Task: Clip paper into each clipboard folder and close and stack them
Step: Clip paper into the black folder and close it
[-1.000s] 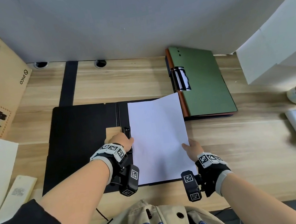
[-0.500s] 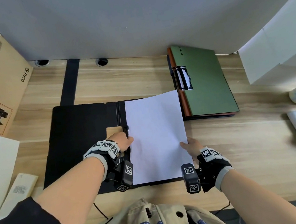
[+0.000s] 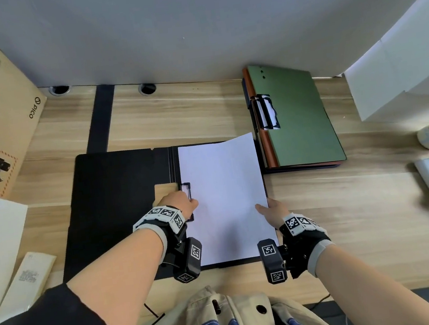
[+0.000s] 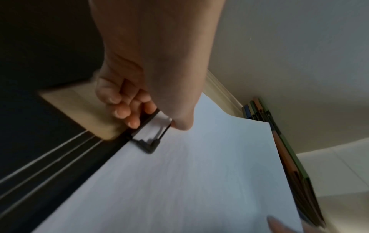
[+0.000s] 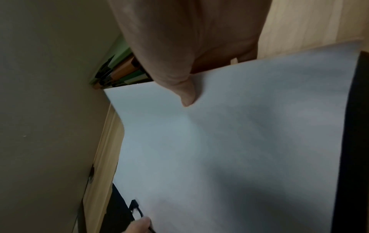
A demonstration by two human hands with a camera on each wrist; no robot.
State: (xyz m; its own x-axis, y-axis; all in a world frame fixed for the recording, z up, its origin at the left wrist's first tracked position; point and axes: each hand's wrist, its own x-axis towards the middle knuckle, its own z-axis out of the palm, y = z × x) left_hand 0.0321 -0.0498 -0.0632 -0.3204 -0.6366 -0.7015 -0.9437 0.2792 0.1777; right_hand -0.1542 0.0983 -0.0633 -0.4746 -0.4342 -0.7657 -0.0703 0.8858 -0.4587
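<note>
Hands share one job: the left hand (image 3: 179, 203) pinches the black clip (image 4: 148, 134) up, while the right hand (image 3: 272, 209) grips the white sheet (image 3: 225, 199), whose left edge has slid under the clip since a second ago; releasing looks next, on the open black folder (image 3: 120, 202).
</note>
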